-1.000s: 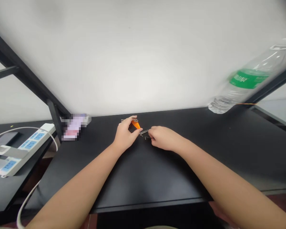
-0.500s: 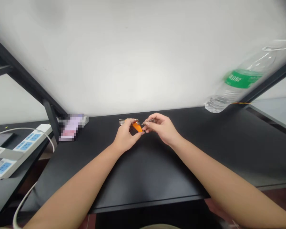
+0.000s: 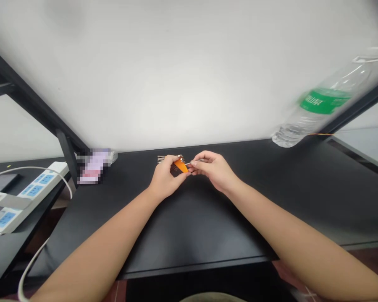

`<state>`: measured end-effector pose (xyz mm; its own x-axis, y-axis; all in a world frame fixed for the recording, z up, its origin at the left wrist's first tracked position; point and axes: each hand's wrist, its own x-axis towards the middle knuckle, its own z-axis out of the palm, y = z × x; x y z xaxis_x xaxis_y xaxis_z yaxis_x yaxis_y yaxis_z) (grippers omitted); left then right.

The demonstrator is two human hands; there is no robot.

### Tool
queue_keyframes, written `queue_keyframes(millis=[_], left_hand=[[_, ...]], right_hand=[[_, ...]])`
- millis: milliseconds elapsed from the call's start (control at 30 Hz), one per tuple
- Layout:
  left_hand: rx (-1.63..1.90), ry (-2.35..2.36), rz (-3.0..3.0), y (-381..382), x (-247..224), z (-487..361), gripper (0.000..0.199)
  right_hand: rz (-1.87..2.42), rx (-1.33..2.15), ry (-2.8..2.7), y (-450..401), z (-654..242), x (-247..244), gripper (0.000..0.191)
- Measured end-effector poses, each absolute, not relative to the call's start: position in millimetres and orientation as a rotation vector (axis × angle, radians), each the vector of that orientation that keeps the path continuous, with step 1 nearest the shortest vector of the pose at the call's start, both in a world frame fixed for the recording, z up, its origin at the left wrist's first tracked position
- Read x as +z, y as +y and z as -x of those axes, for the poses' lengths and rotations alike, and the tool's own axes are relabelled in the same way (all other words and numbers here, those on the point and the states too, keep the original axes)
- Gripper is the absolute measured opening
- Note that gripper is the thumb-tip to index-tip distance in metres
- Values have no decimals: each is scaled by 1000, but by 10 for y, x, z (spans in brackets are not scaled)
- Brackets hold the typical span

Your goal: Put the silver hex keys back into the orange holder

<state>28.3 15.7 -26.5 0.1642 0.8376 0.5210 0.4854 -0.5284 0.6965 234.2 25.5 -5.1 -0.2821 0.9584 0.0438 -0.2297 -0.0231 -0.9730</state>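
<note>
Near the back middle of the black table, my left hand (image 3: 164,177) is closed round an orange holder (image 3: 181,165). Several thin metal rods (image 3: 160,160) stick out from it to the left, past my fingers. My right hand (image 3: 212,167) is closed in a pinch on a thin metal rod (image 3: 199,160), which points left to the holder's upper right side. The fingertips of both hands nearly meet at the holder's lower end. Whether the rod's tip is inside the holder is too small to tell.
A large clear bottle with a green label (image 3: 326,100) stands at the back right of the black table (image 3: 195,235). At the back left lies a pixelated pink item (image 3: 96,165). A white power strip (image 3: 34,197) and a cable (image 3: 28,264) are farther left.
My right hand has brought the thin rod slightly left, so its tip now meets the orange holder. My left hand has stayed almost in place.
</note>
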Motion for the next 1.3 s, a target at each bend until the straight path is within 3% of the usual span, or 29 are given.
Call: queue_keyframes(millis=[267,500,833,1033,1167,1300], left_hand=[[1206,1226,-2132,146,-287,-274,43],[1215,1221,-2041,165,-291,-267,37],[1204,1224,-2028,107,-195,-314,39],[1214,1176,-1966,115,-193,-335,38],[1200,1184,-1994,132,-210,-311,38],[1122,1263,-2126,134,-224,-277,38]], right_hand=[[1022,1399,-1481,228,-2296,-78,23],[1119,1057,-1854,135,-2234,-37,23],[1011,1383,-1486,233,-2244,-93,20],[1063,1008,-1741,221,-2280,-61,13],[1016,585,-2063,185,-2338,-6,21],[1025,435,-2225,176,-2355,23,26]])
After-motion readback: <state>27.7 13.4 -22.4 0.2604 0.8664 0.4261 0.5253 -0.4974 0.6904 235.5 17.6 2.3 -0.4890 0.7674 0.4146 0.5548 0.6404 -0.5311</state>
